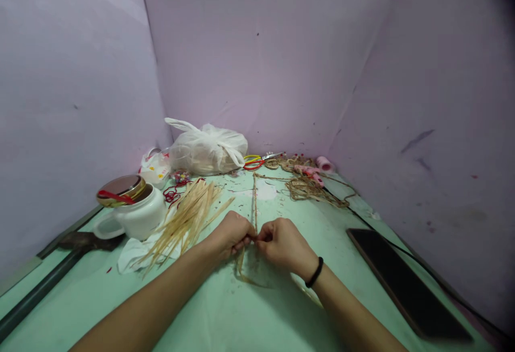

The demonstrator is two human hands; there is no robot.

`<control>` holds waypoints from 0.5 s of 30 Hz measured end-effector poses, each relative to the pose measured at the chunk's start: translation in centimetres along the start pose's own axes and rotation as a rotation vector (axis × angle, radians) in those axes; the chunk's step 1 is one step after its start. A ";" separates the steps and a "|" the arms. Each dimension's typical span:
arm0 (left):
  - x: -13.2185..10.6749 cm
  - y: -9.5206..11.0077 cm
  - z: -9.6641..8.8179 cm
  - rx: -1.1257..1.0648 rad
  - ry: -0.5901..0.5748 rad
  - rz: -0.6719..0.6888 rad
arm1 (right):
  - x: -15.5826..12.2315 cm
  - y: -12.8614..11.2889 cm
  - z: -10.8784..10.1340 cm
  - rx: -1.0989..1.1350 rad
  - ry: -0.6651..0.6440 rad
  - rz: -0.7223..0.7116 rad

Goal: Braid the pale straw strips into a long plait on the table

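Observation:
In the middle of the table my left hand and my right hand meet, fingertips pinched together at the near end of a thin twine cord. The cord runs straight away from me, then bends right towards a tangle of twine. Below my left hand trails a pale straw strip, partly hidden by the fingers. Both hands are closed, and my fingers cover the spot where strip and cord come together. To the left of my left hand lies a loose bundle of straw strips.
At left are a white mug with a round lid and a hammer. Further back are a white plastic bag, scissors, a pink glue gun and a pink spool. A dark flat slab lies at right beside a black cable.

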State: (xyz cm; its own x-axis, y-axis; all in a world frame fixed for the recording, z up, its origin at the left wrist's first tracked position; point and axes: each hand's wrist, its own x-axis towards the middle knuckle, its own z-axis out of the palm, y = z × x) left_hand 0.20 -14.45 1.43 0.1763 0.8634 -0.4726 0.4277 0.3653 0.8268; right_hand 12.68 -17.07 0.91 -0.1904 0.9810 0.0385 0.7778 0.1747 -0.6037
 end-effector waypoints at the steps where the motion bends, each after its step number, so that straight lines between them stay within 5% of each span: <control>1: 0.1 -0.1 -0.1 -0.014 -0.019 0.004 | 0.0 -0.1 0.1 -0.001 -0.001 -0.016; 5: 0.8 -0.6 -0.7 -0.055 -0.088 0.073 | 0.3 0.5 -0.2 0.091 -0.059 -0.018; 12: 1.8 -1.1 -1.3 -0.210 -0.214 0.031 | 0.5 1.9 -1.7 0.502 -0.443 0.000; 15: 1.9 -1.2 -1.3 -0.218 -0.211 0.030 | 0.4 1.9 -2.4 0.558 -0.489 -0.002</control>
State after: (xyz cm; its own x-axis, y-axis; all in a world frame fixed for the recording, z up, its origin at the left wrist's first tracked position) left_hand -1.10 -12.80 -0.05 0.3760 0.7917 -0.4815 0.2237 0.4267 0.8763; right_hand 15.56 -16.14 1.67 -0.5382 0.8079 -0.2400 0.3817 -0.0202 -0.9241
